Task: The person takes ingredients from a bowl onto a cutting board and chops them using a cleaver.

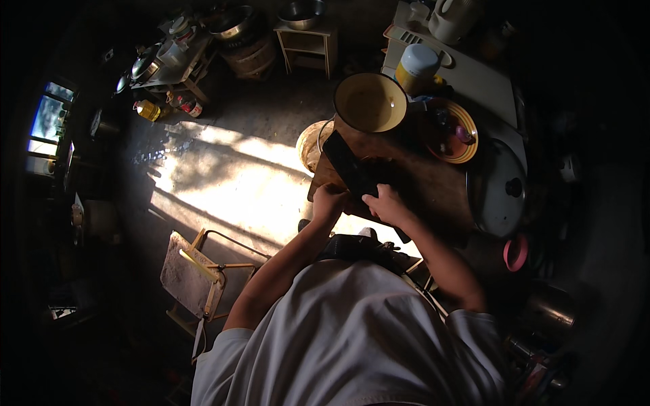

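My right hand (388,207) grips a dark, broad-bladed kitchen cleaver (348,161). Its blade slants up and left over a brown wooden board (421,177). Beside the blade, at the near left part of the board, is my left hand (329,204) with its fingers curled down; whatever lies under them is hidden. Dark scraps lie in shadow by the blade, too dim to name. At the board's far side stands a cream enamel basin (369,104) with a dark rim. To the right, a yellow-rimmed plate (475,133) carries a purple onion (463,134) and small pale pieces.
A lidded jar (417,68) stands behind the plate on a white surface (475,76). Right of the board leans a pot lid (495,195). A woven basket (307,147) sits below the board's left edge. A folding chair (190,271) stands on the sunlit floor (223,188).
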### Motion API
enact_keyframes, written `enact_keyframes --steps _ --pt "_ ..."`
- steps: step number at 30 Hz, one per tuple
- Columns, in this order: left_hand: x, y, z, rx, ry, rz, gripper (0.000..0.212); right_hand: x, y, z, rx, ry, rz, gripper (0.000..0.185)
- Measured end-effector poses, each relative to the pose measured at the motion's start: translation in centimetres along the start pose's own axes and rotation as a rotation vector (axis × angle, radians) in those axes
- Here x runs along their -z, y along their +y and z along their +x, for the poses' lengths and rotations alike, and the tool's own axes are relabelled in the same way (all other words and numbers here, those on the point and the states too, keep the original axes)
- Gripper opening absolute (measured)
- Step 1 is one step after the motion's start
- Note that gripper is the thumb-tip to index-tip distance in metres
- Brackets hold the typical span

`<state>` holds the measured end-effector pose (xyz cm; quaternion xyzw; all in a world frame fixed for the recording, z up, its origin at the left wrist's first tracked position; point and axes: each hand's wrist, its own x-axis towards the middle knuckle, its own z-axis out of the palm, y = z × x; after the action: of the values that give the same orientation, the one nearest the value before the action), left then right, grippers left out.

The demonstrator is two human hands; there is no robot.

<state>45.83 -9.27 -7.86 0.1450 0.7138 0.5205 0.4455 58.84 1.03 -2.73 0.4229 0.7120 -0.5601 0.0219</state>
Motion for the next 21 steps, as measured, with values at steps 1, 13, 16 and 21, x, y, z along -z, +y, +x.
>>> enact_keyframes --steps 1,13,16,21 --pt "0.1 -0.2 0.1 0.003 0.001 0.034 0.013 0.0 -0.3 0.0 -0.001 -0.002 0.0 0.024" --pt "0.3 -0.4 0.6 -0.002 -0.053 0.077 0.016 -2.6 1.8 2.5 0.039 0.113 -0.282 0.025" --pt "0.2 1.0 -0.1 0.02 -0.057 0.117 0.017 -2.1 1.3 2.6 0.077 0.132 -0.27 0.025" --pt "0.4 0.8 -0.3 0.028 -0.023 0.167 0.017 -0.8 0.0 1.2 -0.045 -0.004 0.032 0.024"
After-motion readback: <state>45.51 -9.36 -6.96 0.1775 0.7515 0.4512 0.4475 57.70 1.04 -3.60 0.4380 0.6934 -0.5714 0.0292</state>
